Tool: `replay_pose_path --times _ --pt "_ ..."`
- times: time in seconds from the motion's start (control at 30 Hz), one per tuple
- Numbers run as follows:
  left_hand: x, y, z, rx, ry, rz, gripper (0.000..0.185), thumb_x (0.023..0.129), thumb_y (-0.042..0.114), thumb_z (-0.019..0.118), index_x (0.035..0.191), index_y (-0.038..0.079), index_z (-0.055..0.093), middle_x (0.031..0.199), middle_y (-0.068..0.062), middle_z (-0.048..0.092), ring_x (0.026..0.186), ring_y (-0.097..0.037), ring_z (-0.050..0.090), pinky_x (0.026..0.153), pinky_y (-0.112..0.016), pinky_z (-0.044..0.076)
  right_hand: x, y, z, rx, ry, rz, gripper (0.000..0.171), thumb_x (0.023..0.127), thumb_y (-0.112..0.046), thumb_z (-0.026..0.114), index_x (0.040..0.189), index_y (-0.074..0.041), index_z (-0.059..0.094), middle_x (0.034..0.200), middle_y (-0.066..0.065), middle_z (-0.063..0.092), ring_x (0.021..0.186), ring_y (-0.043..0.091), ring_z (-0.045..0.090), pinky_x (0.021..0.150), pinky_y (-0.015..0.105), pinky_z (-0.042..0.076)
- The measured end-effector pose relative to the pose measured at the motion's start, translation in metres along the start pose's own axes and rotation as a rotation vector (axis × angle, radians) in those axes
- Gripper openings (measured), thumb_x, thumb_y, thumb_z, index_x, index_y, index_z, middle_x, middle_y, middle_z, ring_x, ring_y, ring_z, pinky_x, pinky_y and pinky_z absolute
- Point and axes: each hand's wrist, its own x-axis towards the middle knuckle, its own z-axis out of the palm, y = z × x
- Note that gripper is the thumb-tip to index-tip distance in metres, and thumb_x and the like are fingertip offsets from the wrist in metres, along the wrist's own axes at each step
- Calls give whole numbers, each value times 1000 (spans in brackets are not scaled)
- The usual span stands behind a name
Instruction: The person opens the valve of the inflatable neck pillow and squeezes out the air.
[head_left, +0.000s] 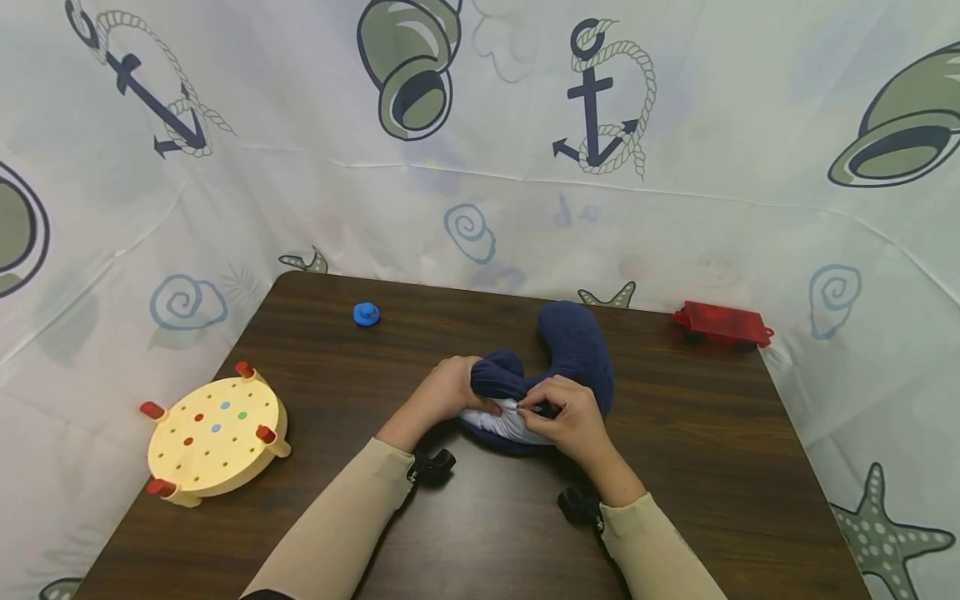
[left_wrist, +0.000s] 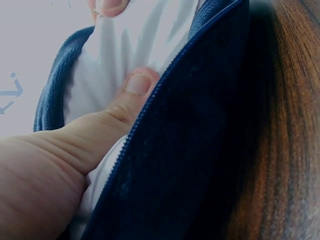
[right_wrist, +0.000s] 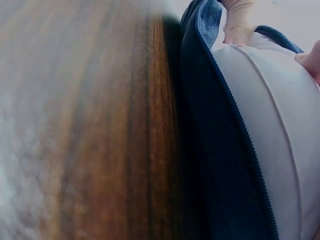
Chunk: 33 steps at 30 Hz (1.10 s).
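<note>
A navy neck pillow (head_left: 581,354) lies curved on the table, its zip open along the near side. White inner lining (head_left: 504,421) shows through the opening, between the zip's toothed edges (left_wrist: 122,150). My left hand (head_left: 448,390) grips the pillow's left end, its thumb (left_wrist: 137,87) pressed on the white lining inside the opening and its other fingers mostly hidden by the fabric. At the right of the opening, my right hand (head_left: 566,417) pinches at the white lining with thumb and index finger. One of its fingertips (right_wrist: 311,61) shows at the right wrist view's edge.
On the dark wooden table (head_left: 465,533), a yellow round pegboard toy (head_left: 217,437) with red-tipped legs stands at left. A small blue toy (head_left: 366,314) sits at the back left, a red toy wagon (head_left: 723,323) at the back right. A patterned sheet (head_left: 510,125) hangs behind.
</note>
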Motion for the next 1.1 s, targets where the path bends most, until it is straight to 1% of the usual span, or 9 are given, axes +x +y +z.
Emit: replay_pose_path --times 0.17,0.23,0.27,0.47,0.63,0.7,0.87,0.93,1.1 --pt "-9 12 -6 -16 21 -6 64 67 54 104 113 18 77 115 -4 82 107 -26 76 95 -46 60 0 0 -1 11 -3 13 25 80 -2 93 91 -23 83 87 -10 77 72 5 54 65 16 39" --pt "-16 26 -13 -25 19 -40 59 68 48 104 111 18 77 115 -4 82 108 -27 76 97 -49 60 0 0 -1 15 -4 17 26 81 -2 93 92 -23 83 88 -10 78 71 5 54 64 16 39" --pt "-17 28 -13 -18 20 -43 58 68 48 104 111 18 77 115 -4 82 108 -27 76 97 -48 60 0 0 -1 17 -4 18 26 81 -2 94 92 -23 83 88 -10 78 71 5 54 64 16 39" --pt "-18 31 -12 19 16 -44 57 72 49 102 113 18 77 116 -5 82 107 -26 76 95 -47 60 0 1 -1 24 2 14 25 80 -1 94 91 -22 84 87 -9 77 69 6 52 63 16 37" --pt "-18 31 -12 8 14 -44 54 72 47 102 110 18 77 114 -5 82 106 -27 76 95 -48 61 0 1 -1 36 -1 16 25 80 -1 93 91 -21 83 87 -9 77 69 6 53 63 17 37" --pt "-11 22 -6 -7 14 -43 55 70 49 103 109 20 77 114 -4 82 106 -27 76 95 -48 60 0 2 -1 40 -3 16 26 80 -1 93 91 -22 83 87 -9 78 70 6 53 63 17 37" --pt "-11 20 -5 -6 17 -31 54 70 49 102 109 20 77 114 -5 82 106 -28 76 95 -48 60 -1 2 0 43 -10 23 25 80 -1 93 91 -21 83 88 -9 78 70 5 52 63 16 37" --pt "-17 29 -11 10 16 -36 53 72 47 102 110 19 78 114 -6 82 106 -28 77 95 -48 61 -1 2 0 45 -12 25 25 81 -1 93 91 -21 83 88 -9 78 70 5 52 63 16 37" --pt "-19 32 -12 23 16 -52 50 73 47 101 107 20 77 113 -5 83 105 -27 77 94 -46 61 -1 3 1 53 -16 36 26 81 0 93 91 -23 83 88 -9 78 70 6 53 63 16 37"
